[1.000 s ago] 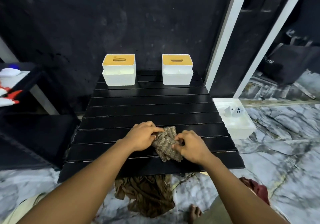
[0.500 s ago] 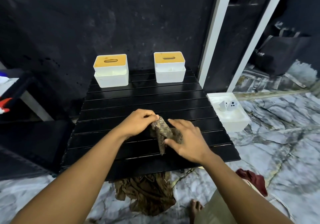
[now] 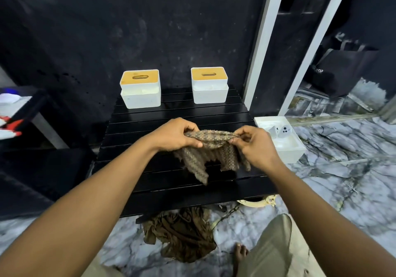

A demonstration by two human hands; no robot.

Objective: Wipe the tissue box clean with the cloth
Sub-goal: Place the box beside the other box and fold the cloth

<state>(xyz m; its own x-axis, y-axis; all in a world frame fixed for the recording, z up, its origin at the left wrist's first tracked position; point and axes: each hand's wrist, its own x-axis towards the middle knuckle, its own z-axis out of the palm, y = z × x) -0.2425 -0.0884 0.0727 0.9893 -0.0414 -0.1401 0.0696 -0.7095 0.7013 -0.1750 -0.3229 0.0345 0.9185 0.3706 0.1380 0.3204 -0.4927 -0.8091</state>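
Pinching the cloth [image 3: 212, 139] by its top edge with left hand [image 3: 175, 135] and right hand [image 3: 254, 145], stretched above the desk [image 3: 182, 193]; well apart from left tissue box [image 3: 140, 92] and right tissue box [image 3: 209, 88] at the far edge.

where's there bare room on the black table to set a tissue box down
Crowded: the middle, where the left hand and right hand hold the cloth. Bare table slats: the gap between the left tissue box and right tissue box, the band from those boxes to the hands, the near strip below the cloth.
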